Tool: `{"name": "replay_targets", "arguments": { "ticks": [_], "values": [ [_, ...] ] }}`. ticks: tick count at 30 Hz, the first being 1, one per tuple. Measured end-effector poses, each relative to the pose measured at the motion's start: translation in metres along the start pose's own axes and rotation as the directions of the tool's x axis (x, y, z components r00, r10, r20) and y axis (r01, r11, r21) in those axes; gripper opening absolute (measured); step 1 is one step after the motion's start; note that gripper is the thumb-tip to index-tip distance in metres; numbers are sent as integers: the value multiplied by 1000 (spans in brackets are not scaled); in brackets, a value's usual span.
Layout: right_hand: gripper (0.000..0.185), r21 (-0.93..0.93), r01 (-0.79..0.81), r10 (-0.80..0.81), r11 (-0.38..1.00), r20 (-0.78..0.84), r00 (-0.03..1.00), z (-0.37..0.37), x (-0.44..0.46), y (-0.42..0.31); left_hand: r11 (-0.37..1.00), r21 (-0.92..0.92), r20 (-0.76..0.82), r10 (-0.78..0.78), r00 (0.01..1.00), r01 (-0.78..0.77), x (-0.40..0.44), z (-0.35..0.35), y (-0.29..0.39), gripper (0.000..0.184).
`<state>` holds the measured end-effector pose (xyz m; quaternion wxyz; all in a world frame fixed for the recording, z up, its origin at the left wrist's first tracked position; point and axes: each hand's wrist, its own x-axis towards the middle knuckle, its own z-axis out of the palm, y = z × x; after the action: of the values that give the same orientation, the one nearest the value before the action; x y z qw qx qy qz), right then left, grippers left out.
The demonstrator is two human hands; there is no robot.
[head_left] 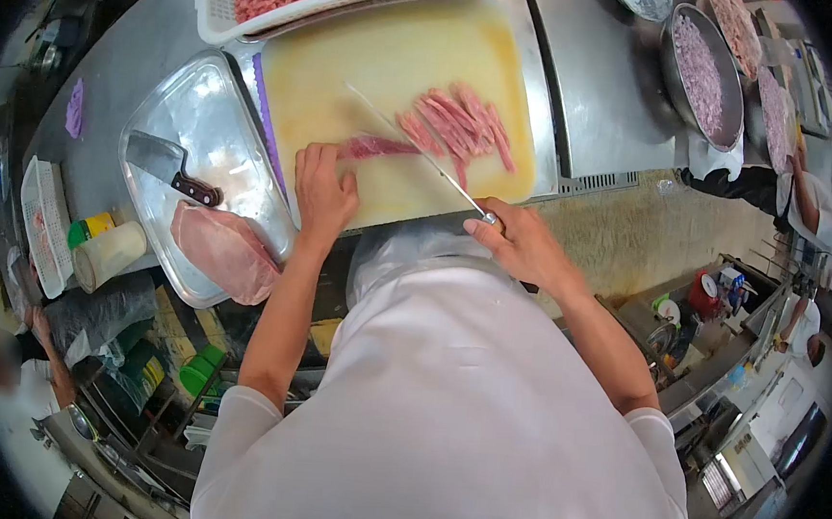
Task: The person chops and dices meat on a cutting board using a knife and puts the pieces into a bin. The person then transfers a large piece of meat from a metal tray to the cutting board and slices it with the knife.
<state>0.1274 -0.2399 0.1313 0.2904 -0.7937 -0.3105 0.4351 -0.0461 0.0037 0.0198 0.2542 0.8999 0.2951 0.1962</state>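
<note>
Knife (444, 174), head view: who's got it?

R hand (523, 243), fingers wrapped on the handle. Blade slants fwd & left over the cutting board (353, 53).

L hand (322, 190)?

Fingertips at left end of the long meat strip (378, 147), on the near half of the bd. Pinching or just pressing, can't tell.

How's it lie?

Long axis approx L–R, from the L fingertips twd the blade, which crosses diag. at its right end. Touching or just above, can't tell.

Nearer hand?

L, def. R's off to the right, closer to the body. Pile of thin strips (455, 119) sits just right of the blade.
</note>
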Motion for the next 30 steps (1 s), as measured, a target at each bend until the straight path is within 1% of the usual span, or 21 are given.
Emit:
{"name": "replay_targets", "arguments": {
  "ticks": [3,6,9,12,15,18,19,21,24,27,30],
  "values": [
    [44,44,-1,0,999,21,1000,3,-3,2,992,-118,-28,47,999,-50,20,12,-5,17],
    [44,45,-69,66,997,50,997,-2,-8,-9,976,-127,-81,169,982,-179,46,28,-8,16],
    [44,45,13,-13,999,1,1000,0,-15,-10,958,-285,-81,5,997,-28,36,25,-5,15],
    [45,-6,-45,45,999,22,999,3,-16,-9,988,-145,-88,35,996,-47,19,19,1,18],
    [46,-61,-70,74,996,70,995,8,-6,-8,997,2,-5,81,997,-81,17,24,10,23],
    [45,-130,114,-119,985,-36,992,18,9,0,997,4,15,71,997,-71,17,29,7,27],
    [45,-133,126,-130,983,-22,991,24,21,1,997,13,4,75,997,-75,16,28,6,24],
    [44,-140,143,-145,980,-4,989,32,48,1,996,25,-12,91,996,-91,17,28,9,17],
    [42,-163,135,-143,977,-37,989,31,64,-12,995,-29,-121,87,989,-91,14,29,10,17],
    [52,-161,102,-99,982,27,995,20,50,-29,999,28,-102,-16,995,19,9,25,11,17],
    [52,-163,87,-80,983,53,995,25,43,-32,999,39,-47,-14,999,15,6,24,6,20]
  ]
}}
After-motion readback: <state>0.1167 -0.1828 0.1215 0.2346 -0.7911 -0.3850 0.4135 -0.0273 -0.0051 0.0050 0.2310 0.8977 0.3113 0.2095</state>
